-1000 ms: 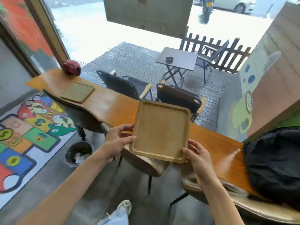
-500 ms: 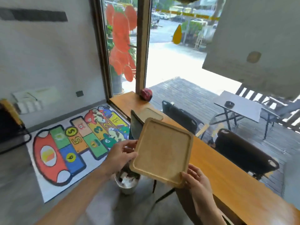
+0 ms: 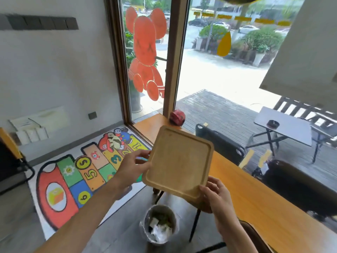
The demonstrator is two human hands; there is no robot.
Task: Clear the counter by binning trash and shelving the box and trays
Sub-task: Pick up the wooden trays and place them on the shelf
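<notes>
A square wooden tray [image 3: 177,161] with a raised rim is held up in the air, tilted, its inside facing me. My left hand [image 3: 132,168] grips its left edge and my right hand [image 3: 212,195] grips its lower right corner. Below it on the floor stands a round bin [image 3: 158,223] holding crumpled white paper. The long wooden counter [image 3: 255,194] runs along the window at the right; a red round object [image 3: 177,117] sits at its far end. The tray hides part of the counter's far section.
A colourful hopscotch mat [image 3: 76,178] covers the floor at left. Black chair legs [image 3: 194,225] stand beside the bin, and a brown chair back [image 3: 253,236] is at lower right. Outside are black chairs [image 3: 218,143] and a folding table [image 3: 284,128].
The view has swung further left along the counter, and the bin now lies directly below the tray. Both hands keep their hold. The second tray on the counter is no longer visible.
</notes>
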